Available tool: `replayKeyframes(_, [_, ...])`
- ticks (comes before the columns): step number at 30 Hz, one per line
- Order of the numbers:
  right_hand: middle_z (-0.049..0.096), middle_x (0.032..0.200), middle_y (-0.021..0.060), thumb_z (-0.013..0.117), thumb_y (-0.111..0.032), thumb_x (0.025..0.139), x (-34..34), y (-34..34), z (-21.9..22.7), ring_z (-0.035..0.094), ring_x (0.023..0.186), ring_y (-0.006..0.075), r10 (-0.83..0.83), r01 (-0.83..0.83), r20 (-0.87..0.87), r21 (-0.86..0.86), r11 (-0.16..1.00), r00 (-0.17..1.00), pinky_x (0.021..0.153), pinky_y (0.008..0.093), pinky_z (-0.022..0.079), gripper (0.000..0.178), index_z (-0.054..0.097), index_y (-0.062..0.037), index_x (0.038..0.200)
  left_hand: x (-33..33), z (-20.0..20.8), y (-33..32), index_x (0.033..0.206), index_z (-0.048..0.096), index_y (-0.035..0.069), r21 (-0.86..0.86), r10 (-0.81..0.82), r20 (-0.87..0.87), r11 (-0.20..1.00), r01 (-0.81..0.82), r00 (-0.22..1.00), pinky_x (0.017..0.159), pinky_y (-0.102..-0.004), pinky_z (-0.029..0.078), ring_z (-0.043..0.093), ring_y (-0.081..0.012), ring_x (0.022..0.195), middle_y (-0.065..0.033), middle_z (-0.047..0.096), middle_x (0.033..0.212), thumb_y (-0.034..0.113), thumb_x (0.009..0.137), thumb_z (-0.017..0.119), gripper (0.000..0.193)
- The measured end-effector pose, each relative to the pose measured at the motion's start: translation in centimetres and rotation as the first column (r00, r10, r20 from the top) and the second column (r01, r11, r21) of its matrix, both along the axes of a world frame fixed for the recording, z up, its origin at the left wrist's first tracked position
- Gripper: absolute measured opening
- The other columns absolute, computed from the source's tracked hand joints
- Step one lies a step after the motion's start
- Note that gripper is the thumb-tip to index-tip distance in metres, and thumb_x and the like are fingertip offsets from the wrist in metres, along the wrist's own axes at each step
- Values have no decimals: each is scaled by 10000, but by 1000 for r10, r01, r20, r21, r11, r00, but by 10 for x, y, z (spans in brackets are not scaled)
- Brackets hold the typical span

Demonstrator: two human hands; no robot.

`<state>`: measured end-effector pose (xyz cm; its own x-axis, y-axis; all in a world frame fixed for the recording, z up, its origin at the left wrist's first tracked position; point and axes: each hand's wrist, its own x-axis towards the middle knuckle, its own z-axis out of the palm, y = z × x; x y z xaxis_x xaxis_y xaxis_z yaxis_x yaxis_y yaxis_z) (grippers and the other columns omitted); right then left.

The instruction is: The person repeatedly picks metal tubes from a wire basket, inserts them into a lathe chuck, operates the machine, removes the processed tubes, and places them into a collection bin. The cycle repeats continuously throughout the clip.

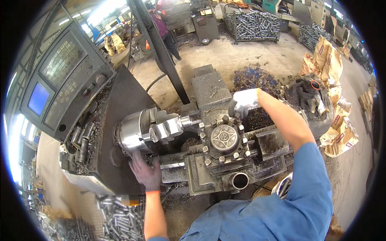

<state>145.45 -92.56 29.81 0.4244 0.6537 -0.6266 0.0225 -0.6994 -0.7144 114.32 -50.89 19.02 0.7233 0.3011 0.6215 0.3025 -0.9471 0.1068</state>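
Observation:
My left hand [145, 172], in a dark knit glove with an orange cuff, has its fingers spread just below the lathe chuck [131, 130]; its fingertips reach the chuck's lower edge, and I cannot tell whether they touch. Bright metal jaws [167, 127] stick out from the chuck, with a short metal workpiece [185, 121] at their right. My right hand [243, 103], in a pale glove with dark fingers, is curled down at the far side of the bolted tool post [224, 139]. Whatever its fingers grip there is hidden.
At the left stands a control panel [60, 80] with a blue screen, metal parts [83, 140] lying below it. A dark slanted post [161, 52] rises behind the chuck. Metal shavings [253, 78] pile behind the machine. Steel pins [118, 215] fill a crate at lower left. Paper sacks [327, 60] stand right.

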Motion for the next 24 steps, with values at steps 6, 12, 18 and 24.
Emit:
replayKeyframes(6, [791, 1117, 223, 601, -232, 913, 98, -32, -52, 781, 1002, 359, 60, 572, 957, -218, 791, 282, 856, 466, 619, 347, 802, -45, 1125, 95, 80, 27, 1599, 386, 31, 222, -8, -214, 973, 57, 977, 1284, -568, 297, 390, -392, 1540, -213, 448, 1625, 377, 719, 881, 1067])
replayKeyframes(12, [801, 1001, 168, 666, -397, 907, 51, 59, 29, 734, 805, 333, 467, -8, 634, -588, 809, 617, 764, 466, 584, 376, 809, -62, 998, 139, 148, 27, 1468, 512, 84, 125, -49, -566, 982, 145, 823, 1164, -532, 433, 527, -375, 1400, -151, 577, 1486, 430, 666, 908, 959])
replayKeyframes(18, [800, 1000, 176, 811, -422, 782, -7, 198, -7, 737, 844, 304, 508, -458, 642, -262, 849, 574, 773, 446, 572, 484, 793, -8, 1033, 138, 130, 34, 1514, 504, 28, 93, -163, -266, 977, 194, 950, 1248, -566, 334, 489, -450, 1442, -235, 556, 1526, 397, 770, 835, 894])
replayKeyframes(24, [811, 1082, 126, 848, -452, 859, 20, 198, -20, 744, 972, 273, 507, -466, 139, -249, 849, 851, 811, 497, 618, 464, 833, -60, 1106, 118, 79, 54, 1541, 503, 31, 136, -225, 9, 966, 222, 974, 1274, -570, 296, 467, -422, 1472, -199, 553, 1552, 417, 867, 764, 819])
